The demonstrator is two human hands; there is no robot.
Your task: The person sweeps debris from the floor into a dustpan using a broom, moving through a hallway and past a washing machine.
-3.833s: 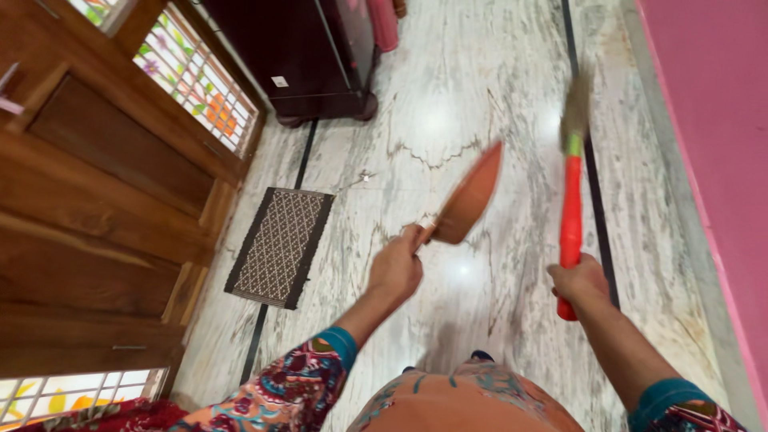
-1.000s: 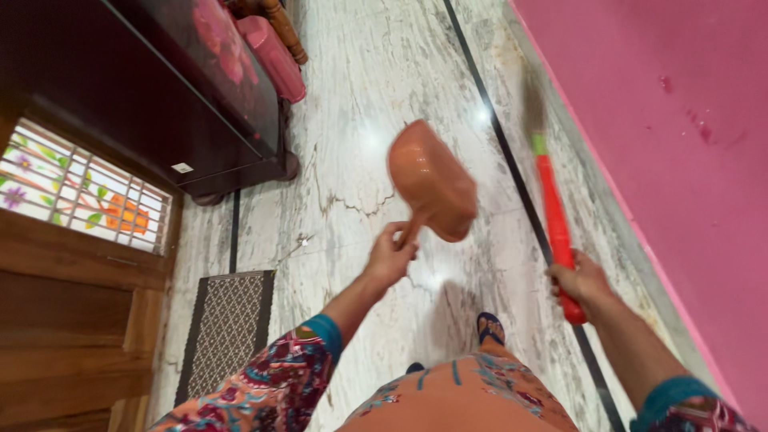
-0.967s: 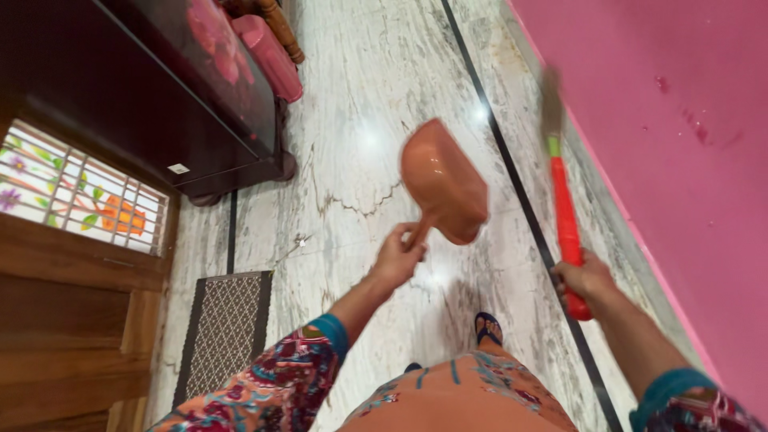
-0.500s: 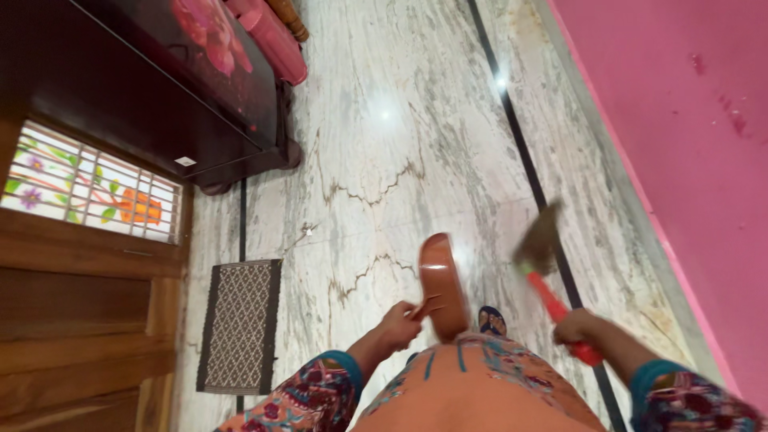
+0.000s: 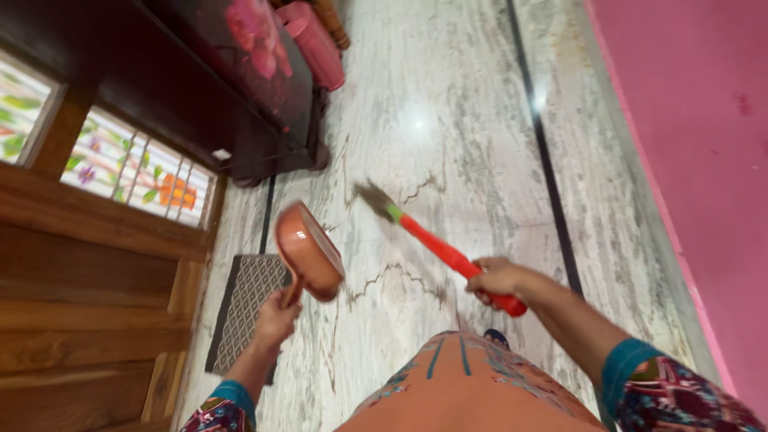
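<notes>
Two hands: dustpan (image 5: 309, 252), broom (image 5: 436, 246).

Your left hand (image 5: 276, 318) swings way out to the left compared with half a second back, so the brown dustpan (image 5: 309, 250) is over by the patterned doormat (image 5: 248, 308) now instead of right in front of your body. It's lifted too, tilted with its scoop facing up and left, where before you saw it edge-on. Your right hand (image 5: 496, 280) comes in toward the middle, and the red-handled broom (image 5: 436, 244) points up and left across the marble floor (image 5: 448, 144), away from the pink wall (image 5: 704, 152) it ran alongside earlier. The view shifts as well: the dark cabinet (image 5: 240, 88) and stained-glass window (image 5: 144, 164) sit further right.
</notes>
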